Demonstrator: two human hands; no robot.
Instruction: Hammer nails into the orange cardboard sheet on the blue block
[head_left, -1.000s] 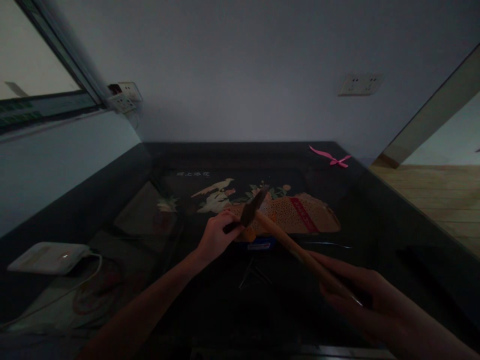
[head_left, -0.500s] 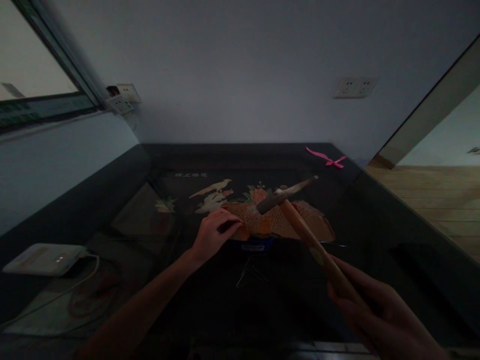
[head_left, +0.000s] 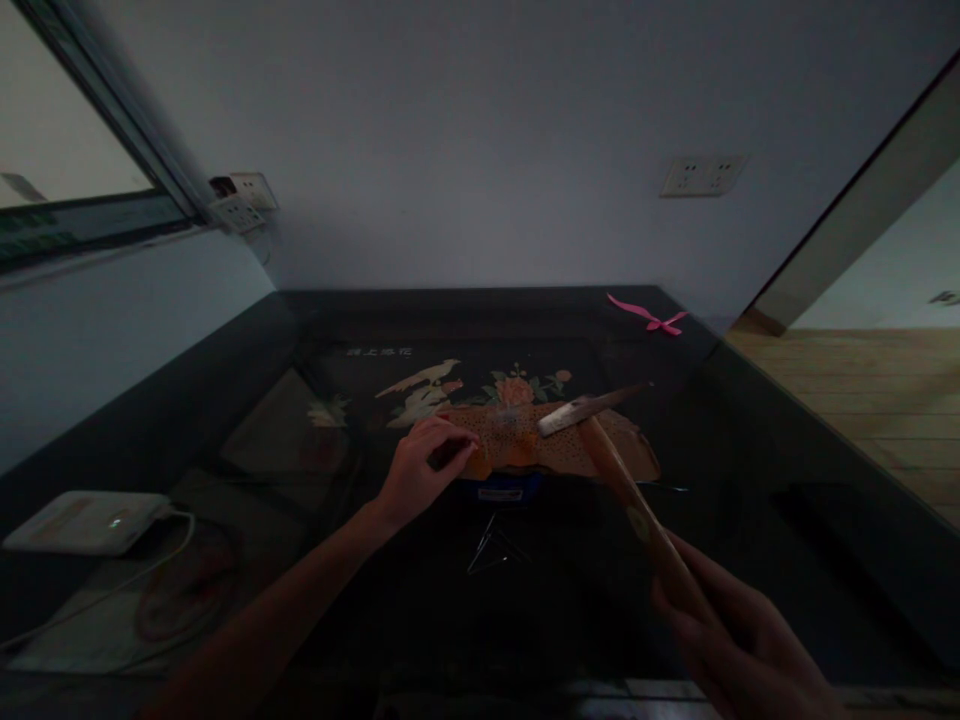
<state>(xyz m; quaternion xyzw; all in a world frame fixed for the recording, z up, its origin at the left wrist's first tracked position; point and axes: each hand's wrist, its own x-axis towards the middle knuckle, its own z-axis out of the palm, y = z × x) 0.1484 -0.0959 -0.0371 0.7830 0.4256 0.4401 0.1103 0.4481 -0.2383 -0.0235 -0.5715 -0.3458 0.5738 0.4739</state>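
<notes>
Hammer (head_left: 624, 490) is slanting lengthwise near-right to far-left, right hand (head_left: 750, 635) gripping it; left hand (head_left: 417, 468) is curling at perforated board (head_left: 499, 442), grip unclear

A dark, glossy tabletop (head_left: 637, 620) spans the lower frame, its far edge meeting a pale wall (head_left: 465, 150). At lower left lies a white device (head_left: 82, 521) with a small bright spot; a thin cable (head_left: 187, 540) leaves its right end and curves towards the bottom-left edge. A pink ribbon (head_left: 655, 323), knotted or tied, lies near the tabletop's far right corner. Mid-frame, the surface shows a pale bird picture (head_left: 420, 379), with a line of characters (head_left: 379, 352) above. Wall sockets (head_left: 703, 176) sit at upper right, more sockets (head_left: 240, 212) at upper left beside a window (head_left: 67, 110). Plank flooring (head_left: 862, 400) shows at right.
</notes>
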